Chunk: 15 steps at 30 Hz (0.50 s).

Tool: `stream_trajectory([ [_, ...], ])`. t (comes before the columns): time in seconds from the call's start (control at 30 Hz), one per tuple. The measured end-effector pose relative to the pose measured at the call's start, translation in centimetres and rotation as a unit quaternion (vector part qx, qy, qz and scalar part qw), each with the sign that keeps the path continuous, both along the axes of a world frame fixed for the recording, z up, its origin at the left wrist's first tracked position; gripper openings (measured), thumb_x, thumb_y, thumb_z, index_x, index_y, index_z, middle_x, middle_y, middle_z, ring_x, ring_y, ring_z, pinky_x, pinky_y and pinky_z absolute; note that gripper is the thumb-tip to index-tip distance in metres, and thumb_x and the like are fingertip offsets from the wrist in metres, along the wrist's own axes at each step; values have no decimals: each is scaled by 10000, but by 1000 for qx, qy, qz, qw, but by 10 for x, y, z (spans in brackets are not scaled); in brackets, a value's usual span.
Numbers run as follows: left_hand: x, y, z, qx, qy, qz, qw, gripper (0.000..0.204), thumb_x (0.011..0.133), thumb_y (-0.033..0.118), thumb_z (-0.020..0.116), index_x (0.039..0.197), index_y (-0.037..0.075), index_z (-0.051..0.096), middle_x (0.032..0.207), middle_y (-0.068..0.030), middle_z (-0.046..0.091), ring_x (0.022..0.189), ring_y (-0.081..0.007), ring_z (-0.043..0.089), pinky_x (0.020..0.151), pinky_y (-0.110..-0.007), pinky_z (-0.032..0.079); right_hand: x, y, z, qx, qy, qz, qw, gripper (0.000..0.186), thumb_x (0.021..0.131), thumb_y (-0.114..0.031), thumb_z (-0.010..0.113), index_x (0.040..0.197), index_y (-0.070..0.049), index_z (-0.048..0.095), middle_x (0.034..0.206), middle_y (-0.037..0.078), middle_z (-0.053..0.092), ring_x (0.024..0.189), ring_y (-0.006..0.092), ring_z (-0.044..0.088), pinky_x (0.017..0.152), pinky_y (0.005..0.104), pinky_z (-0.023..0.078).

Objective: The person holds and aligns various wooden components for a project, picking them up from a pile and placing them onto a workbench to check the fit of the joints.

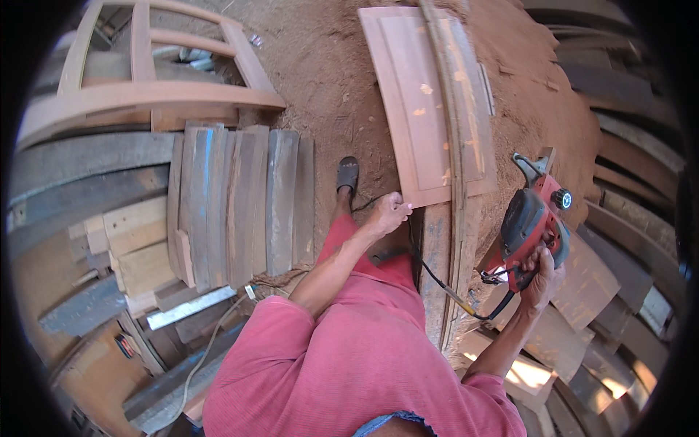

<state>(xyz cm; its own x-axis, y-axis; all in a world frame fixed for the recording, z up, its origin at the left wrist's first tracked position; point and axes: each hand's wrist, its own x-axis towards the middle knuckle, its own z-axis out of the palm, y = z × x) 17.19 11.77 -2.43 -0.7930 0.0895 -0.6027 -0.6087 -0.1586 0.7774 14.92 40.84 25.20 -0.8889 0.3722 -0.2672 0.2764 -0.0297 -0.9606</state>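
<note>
My right hand (540, 280) is wrapped round the handle of a red and dark electric planer (528, 226), held up to the right of the bench. The planer's black power cord (433, 277) loops left from its rear toward my left hand (389, 213). The left fingers are pinched together at the near corner of a wooden panel door (411, 109), with the cord running through them; the fingertips partly hide it. Light patches mark the panel's face. A long thin wooden strip (445, 80) lies lengthwise over the panel.
The narrow wooden bench (437, 284) runs before me. Stacked boards (240, 204) fill the left, below a wooden frame (145, 91). More planks (633, 153) are piled at right. Sawdust covers the ground (320, 80). A pale cable (196, 368) trails among the left boards.
</note>
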Motion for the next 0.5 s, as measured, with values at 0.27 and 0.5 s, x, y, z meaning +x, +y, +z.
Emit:
stream_trajectory([
  [0.27, -4, -7, 31, -96, 31, -52, 994, 273, 974, 246, 655, 939, -23, 621, 862, -171, 752, 810, -265, 738, 739, -410, 564, -12, -72, 14, -7, 4, 163, 987, 404, 980, -245, 697, 1234, 39, 561, 833, 27, 568, 667, 106, 531, 600, 270, 461],
  [0.5, 28, -31, 2, -44, 44, -64, 996, 304, 954, 287, 673, 927, -15, 697, 806, -125, 745, 768, -221, 719, 703, -388, 554, -20, -106, 5, -24, -3, 190, 982, 318, 965, -270, 706, 1034, 21, 600, 727, 28, 551, 609, 112, 525, 569, 288, 482],
])
